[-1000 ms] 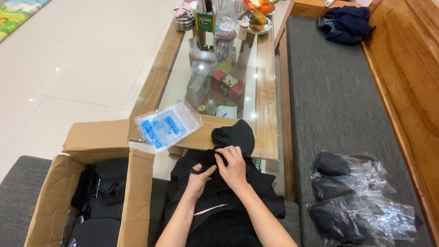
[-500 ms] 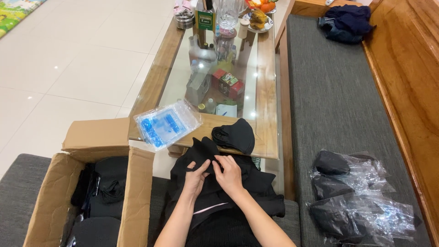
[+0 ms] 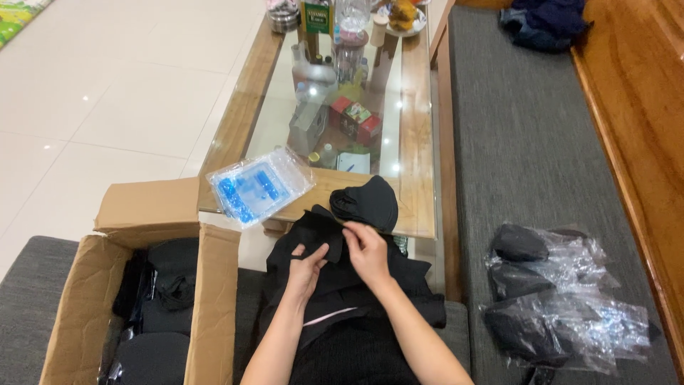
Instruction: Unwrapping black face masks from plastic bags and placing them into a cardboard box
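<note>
Black garment (image 3: 335, 281), on lap below table (image 3: 417, 142) edge. Left hand (image 3: 308, 265), grip pinching folded flap of garment. Right hand (image 3: 367, 249), grip pinching same flap, just beside. Black cap (image 3: 367, 201) on table edge. Cardboard box (image 3: 206, 299) left; bagged black items (image 3: 563, 299) right.

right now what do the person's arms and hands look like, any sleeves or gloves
Both forearms are bare up to the bottom edge of the picture, with no sleeves in view. The left hand and right hand wear no gloves. No rings, watch or bracelets can be made out on either.
</note>
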